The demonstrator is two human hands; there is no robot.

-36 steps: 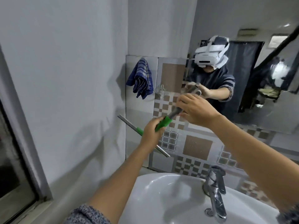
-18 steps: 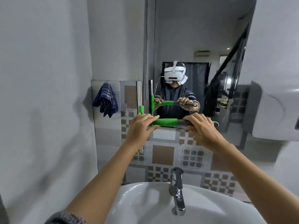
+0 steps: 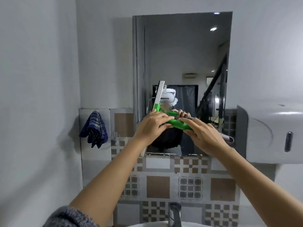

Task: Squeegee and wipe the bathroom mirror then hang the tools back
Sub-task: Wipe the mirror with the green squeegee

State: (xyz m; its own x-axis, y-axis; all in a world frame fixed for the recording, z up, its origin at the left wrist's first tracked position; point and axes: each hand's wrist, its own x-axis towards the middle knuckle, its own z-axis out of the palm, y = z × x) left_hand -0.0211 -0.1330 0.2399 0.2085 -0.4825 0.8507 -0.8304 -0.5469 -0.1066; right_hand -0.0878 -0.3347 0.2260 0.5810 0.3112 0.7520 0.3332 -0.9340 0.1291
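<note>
A tall mirror (image 3: pixel 182 51) hangs on the wall above a tiled band. Both hands hold a squeegee with a green handle (image 3: pixel 177 124) in front of the mirror's lower part. My left hand (image 3: pixel 151 126) grips the handle near the head, and my right hand (image 3: pixel 203 135) holds its far end. The silver blade (image 3: pixel 158 95) stands nearly upright, tilted right, against the glass at lower left. A blue checked cloth (image 3: pixel 95 128) hangs on the tiled wall left of the mirror.
A white dispenser (image 3: pixel 272 133) juts from the wall right of the mirror. Below are a chrome tap (image 3: pixel 175 213) and the rim of a white basin (image 3: pixel 147 225). A plain wall closes in on the left.
The view has tilted up, showing the whole mirror. Both hands have lifted the squeegee higher against the glass, with the blade turned from slanting low left to nearly upright.
</note>
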